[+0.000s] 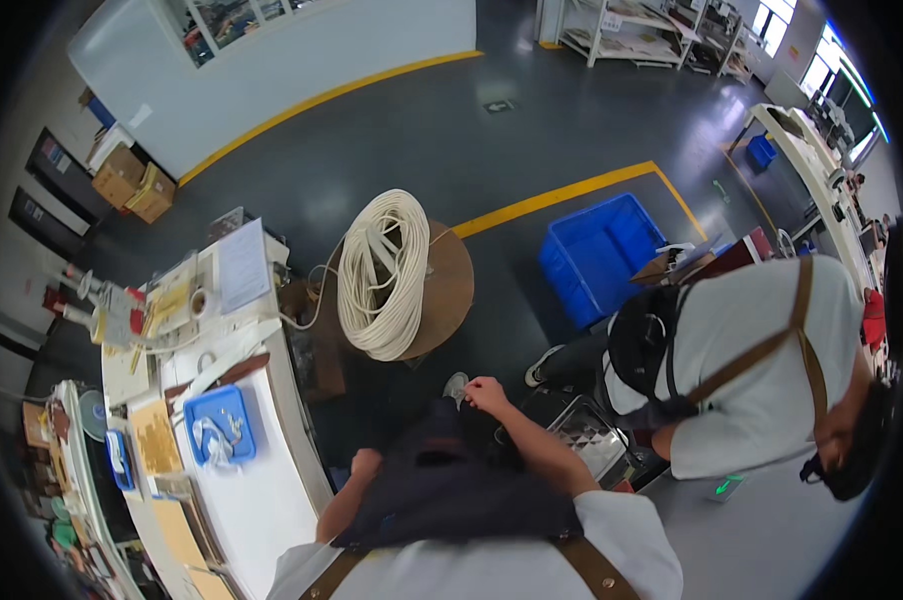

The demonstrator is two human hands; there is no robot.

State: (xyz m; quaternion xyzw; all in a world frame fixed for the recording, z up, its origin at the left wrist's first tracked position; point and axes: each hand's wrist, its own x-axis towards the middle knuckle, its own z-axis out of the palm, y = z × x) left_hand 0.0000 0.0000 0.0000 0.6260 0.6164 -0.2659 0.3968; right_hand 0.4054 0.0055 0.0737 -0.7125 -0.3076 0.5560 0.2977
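My right hand (485,393) is held out in front of my dark apron, its fingers curled closed, with no object showing in it. On the other side my left hand (367,465) hangs low near the edge of the white worktable (282,500); its fingers are hidden from view. Ahead of both hands, a big coil of white cable (384,275) leans on a round brown reel (450,290). One loose end of the cable runs left to the table. Neither hand touches the coil.
A blue tray (220,425) with crumpled plastic lies on the worktable, near papers and tools. Ahead to the right stands a blue bin (602,255) on the floor. Close on my right another person (762,360) bends beside a metal stool (590,440). Cardboard boxes (137,185) stand far left.
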